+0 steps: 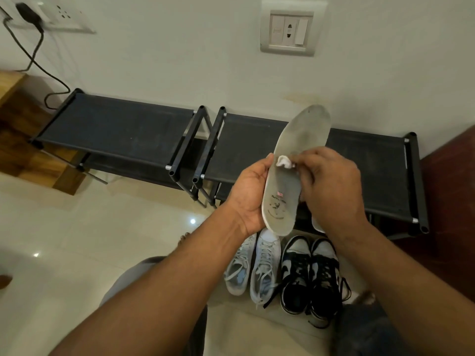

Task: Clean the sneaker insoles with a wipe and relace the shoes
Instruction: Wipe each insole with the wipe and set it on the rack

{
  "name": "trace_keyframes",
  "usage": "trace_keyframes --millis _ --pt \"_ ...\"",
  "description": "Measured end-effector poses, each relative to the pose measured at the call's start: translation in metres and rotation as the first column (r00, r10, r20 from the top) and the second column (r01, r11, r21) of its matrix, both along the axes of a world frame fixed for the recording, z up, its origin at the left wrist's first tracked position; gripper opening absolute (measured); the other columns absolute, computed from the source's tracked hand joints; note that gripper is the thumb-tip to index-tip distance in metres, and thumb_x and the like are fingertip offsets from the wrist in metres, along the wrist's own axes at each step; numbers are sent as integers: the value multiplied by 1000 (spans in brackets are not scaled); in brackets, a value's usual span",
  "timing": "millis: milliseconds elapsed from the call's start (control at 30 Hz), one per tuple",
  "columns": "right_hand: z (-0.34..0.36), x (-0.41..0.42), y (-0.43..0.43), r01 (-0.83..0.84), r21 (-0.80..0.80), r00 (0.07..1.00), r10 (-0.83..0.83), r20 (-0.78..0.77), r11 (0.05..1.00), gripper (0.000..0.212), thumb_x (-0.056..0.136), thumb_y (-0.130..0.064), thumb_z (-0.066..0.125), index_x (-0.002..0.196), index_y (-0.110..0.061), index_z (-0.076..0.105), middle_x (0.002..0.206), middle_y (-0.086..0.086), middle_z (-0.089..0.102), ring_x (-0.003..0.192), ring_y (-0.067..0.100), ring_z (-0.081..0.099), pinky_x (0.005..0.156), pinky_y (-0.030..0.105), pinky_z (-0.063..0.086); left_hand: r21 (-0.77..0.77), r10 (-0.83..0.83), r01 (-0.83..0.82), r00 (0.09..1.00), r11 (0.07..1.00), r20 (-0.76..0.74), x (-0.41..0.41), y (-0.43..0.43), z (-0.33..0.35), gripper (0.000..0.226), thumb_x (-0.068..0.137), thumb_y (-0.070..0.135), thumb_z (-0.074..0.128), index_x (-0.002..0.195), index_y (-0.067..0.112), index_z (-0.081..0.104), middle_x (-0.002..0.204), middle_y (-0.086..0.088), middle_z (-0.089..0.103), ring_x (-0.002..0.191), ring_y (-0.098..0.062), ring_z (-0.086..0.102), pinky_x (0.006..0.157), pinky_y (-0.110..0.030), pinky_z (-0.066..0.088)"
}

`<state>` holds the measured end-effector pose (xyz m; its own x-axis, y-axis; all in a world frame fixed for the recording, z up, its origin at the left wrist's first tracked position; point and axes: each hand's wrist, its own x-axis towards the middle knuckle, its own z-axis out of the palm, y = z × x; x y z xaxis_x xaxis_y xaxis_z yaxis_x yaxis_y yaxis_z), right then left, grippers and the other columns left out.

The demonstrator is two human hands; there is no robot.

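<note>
My left hand (248, 195) grips a grey-white insole (302, 140) by its heel half and holds it upright in front of me, toe end up. My right hand (331, 181) pinches a small bunched white wipe (284, 161) and presses it on the middle of the insole's top face. Below my hands, on the floor, stand a pale blue-grey pair of sneakers (254, 268) and a black-and-white pair of sneakers (309, 273), toes pointing away from me. The edge of another insole (317, 224) peeks out under my right wrist.
Two low black fabric-topped shoe racks (120, 129) stand side by side against the white wall. A charger cable (38, 62) hangs from a wall socket at the far left above a wooden unit (18, 129). The floor is glossy cream tile (77, 240). My knees show at the bottom.
</note>
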<state>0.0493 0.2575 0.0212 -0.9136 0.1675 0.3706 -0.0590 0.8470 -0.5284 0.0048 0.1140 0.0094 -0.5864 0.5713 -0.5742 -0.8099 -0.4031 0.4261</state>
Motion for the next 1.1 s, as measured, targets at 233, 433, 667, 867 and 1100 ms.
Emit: trace_keyframes --millis 233,433,667,867,1100 --pt "-3 15 -22 -163 -54 987 163 -6 985 15 90 -5 73 98 -15 81 91 -2 71 80 16 68 73 37 61 25 32 -33 999 999 43 -9 -9 1 57 109 44 49 148 4 60 137 -20 66 133 -31 60 118 -42 43" --pt "-3 27 -40 -254 -94 967 253 -15 963 20 88 0 75 101 -14 81 93 -1 71 83 19 70 74 39 62 45 28 -33 994 998 103 -11 -9 5 56 110 44 48 145 1 56 142 -29 63 144 -35 55 128 -43 34" --pt "-10 18 -32 -192 39 980 193 -38 981 16 87 -1 77 101 -9 81 91 3 71 82 24 69 69 41 61 -10 87 -86 991 996 98 -15 -4 -4 59 109 45 44 147 1 55 139 -26 66 139 -37 59 120 -44 45" --pt "-20 7 -9 -87 61 996 88 -24 994 14 94 -12 74 107 -12 80 95 2 67 85 21 65 74 42 59 72 39 -40 999 997 12 -5 0 -1 62 111 52 44 148 5 60 147 -16 63 138 -29 58 124 -41 40" --pt "-10 16 -31 -134 -96 991 133 -10 986 19 91 -5 75 107 -15 80 100 -3 72 90 13 69 84 33 60 41 69 -70 997 997 22 -7 -1 -7 60 110 50 48 142 0 62 141 -21 66 135 -30 63 118 -39 46"
